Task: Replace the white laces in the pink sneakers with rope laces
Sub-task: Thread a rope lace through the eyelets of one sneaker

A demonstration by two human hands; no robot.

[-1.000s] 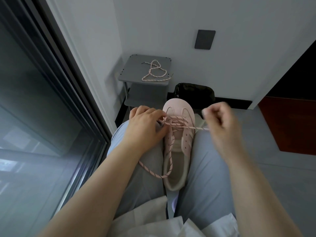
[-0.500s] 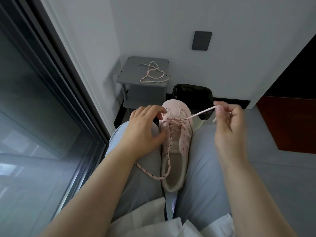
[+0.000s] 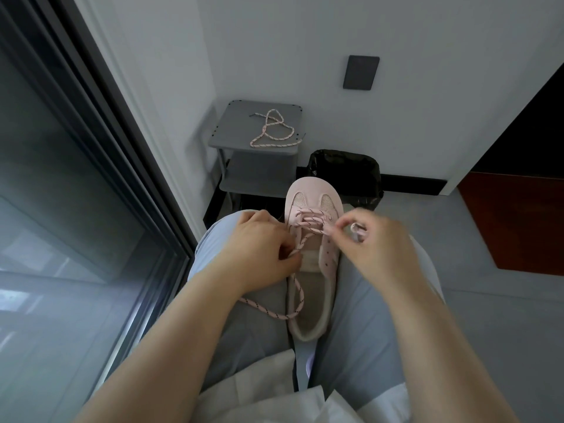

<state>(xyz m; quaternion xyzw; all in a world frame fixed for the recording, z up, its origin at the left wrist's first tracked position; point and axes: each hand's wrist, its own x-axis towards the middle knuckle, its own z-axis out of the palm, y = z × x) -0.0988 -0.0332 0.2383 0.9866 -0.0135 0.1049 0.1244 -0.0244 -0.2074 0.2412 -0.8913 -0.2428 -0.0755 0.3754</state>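
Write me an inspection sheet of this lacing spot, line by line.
Surface: lap in grey-blue trousers; no table in use.
Job's things: pink sneaker wedged toe-away between the thighs; rope lace crossed through the front eyelets, with slack looping onto the left thigh; spare rope lace on the grey shelf. No white laces or second sneaker seen.
Clutter: black bin beyond the toe.
Grippers: left hand holds the lace by the left eyelets; right hand pinches its other end.
Cables: nothing seen.
Surroundings: window on the left; dark wall plate on a white wall.
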